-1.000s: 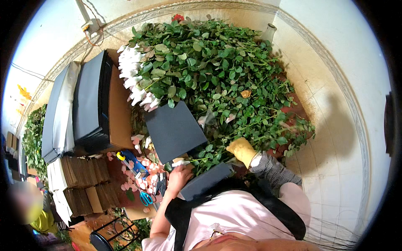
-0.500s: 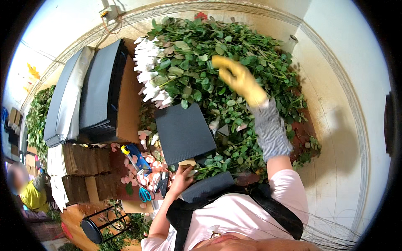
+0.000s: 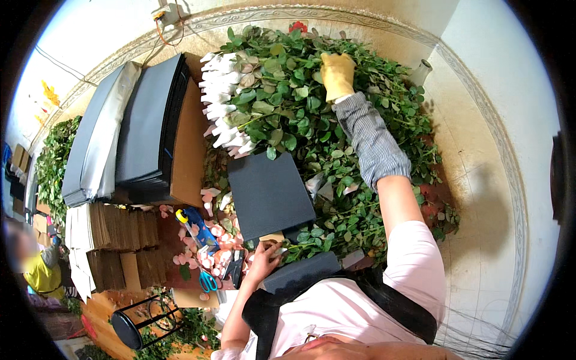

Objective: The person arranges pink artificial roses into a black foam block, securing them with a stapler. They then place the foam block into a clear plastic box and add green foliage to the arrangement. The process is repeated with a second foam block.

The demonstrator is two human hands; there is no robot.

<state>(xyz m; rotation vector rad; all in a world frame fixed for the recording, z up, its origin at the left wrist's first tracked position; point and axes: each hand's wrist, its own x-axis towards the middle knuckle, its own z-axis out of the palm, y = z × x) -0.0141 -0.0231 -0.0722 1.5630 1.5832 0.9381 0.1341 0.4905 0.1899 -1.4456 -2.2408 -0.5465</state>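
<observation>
My left hand (image 3: 266, 258) is low in the middle, fingers curled on a small white wrapped piece (image 3: 278, 252) at the end of leafy stems (image 3: 309, 243), beside a tan card (image 3: 270, 237). A dark grey board (image 3: 270, 195) lies just above it, and a dark padded block (image 3: 300, 273) below. My right hand (image 3: 337, 72), in a yellow glove and grey striped sleeve, reaches into the upper rose pile (image 3: 288, 90), fingers bent down among the leaves; what they grip is hidden. White sleeved bud heads (image 3: 219, 102) line that pile's left edge.
Stacked dark boards (image 3: 147, 129) and folded cardboard (image 3: 114, 246) stand left. Pink petals (image 3: 189, 258), teal scissors (image 3: 207, 282) and a blue tool (image 3: 201, 228) lie centre-left. A stool (image 3: 129, 327) and person in yellow (image 3: 42, 273) are lower left; a tiled wall (image 3: 474, 198) curves right.
My gloved right hand has moved from the lower middle up and away into the top of the rose pile. My left hand stays low by the dark board.
</observation>
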